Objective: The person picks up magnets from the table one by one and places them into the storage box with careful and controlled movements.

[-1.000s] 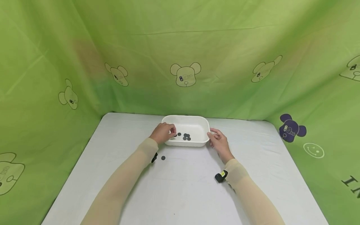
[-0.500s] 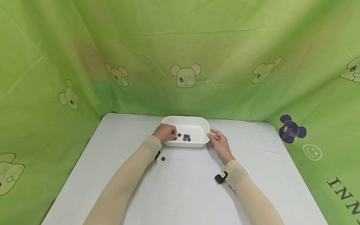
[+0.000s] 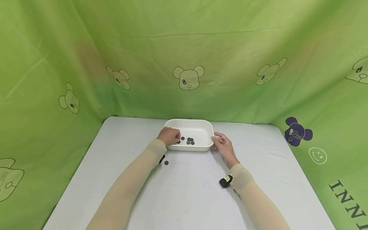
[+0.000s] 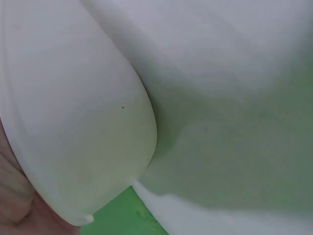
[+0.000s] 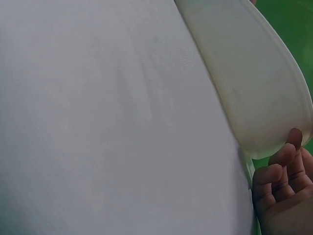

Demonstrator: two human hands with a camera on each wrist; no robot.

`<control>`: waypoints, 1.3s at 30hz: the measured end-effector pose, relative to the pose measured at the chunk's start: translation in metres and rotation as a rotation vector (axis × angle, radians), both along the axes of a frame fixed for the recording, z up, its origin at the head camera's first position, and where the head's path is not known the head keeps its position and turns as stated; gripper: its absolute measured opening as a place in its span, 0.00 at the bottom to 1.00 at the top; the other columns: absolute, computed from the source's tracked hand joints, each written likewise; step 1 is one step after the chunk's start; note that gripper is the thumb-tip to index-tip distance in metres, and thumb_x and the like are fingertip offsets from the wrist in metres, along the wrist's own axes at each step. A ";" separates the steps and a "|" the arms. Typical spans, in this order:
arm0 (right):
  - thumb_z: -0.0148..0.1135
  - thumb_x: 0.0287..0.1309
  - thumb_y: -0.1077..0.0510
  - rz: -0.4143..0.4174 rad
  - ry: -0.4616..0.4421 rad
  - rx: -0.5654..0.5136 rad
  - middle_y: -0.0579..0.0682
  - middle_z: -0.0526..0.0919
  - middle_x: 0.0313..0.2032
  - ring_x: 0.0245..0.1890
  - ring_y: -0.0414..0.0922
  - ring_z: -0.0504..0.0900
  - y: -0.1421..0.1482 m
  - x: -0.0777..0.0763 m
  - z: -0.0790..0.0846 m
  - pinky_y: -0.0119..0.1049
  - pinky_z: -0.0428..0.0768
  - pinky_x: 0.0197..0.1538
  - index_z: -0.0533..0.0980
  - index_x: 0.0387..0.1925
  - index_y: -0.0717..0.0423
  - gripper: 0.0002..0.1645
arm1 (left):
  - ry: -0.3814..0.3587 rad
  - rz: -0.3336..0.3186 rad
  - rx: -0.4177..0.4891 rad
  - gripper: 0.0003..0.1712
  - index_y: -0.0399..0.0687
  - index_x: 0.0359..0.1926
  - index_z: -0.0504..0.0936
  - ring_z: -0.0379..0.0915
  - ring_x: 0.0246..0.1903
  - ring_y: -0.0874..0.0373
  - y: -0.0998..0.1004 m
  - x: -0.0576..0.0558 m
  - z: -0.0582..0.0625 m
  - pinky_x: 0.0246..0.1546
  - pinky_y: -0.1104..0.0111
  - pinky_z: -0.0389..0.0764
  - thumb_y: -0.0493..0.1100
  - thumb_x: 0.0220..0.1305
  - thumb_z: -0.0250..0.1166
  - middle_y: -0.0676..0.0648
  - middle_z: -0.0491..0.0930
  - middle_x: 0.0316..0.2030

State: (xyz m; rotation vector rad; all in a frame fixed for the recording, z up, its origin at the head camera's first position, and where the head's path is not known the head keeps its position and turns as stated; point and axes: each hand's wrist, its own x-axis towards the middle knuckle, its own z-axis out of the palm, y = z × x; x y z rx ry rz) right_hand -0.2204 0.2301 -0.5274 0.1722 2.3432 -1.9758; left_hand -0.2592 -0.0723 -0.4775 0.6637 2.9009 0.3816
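A white rectangular tray [image 3: 201, 148] stands near the back of the table, with several small dark round discs [image 3: 190, 141] on its floor. My left hand [image 3: 169, 135] reaches over the tray's left end, fingertips down inside, pinching a dark disc at the near left. Part of that disc is hidden by the fingers. At the opposite end, my right hand [image 3: 225, 149] holds the tray's rim and wall. In the right wrist view, its curled fingers [image 5: 277, 174] lie against the outer wall. The left wrist view mostly shows the tray's outer side [image 4: 88, 112].
One loose dark disc [image 3: 166, 163] lies on the white-covered table [image 3: 184, 191] in front of the tray, beside the left wrist's black strap. Green cloth [image 3: 189, 105] with bear drawings hangs behind and along both sides.
My left hand has lowered slightly toward the near side of the tray, and the disc at its fingertips moved with it. The right hand and tray keep their places.
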 end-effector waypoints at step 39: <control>0.66 0.76 0.41 0.000 -0.030 0.028 0.41 0.77 0.30 0.30 0.39 0.76 0.000 -0.001 0.000 0.30 0.75 0.35 0.72 0.74 0.49 0.33 | 0.072 0.064 0.396 0.06 0.51 0.49 0.87 0.80 0.48 0.55 -0.021 0.018 0.017 0.54 0.60 0.80 0.45 0.78 0.68 0.52 0.87 0.45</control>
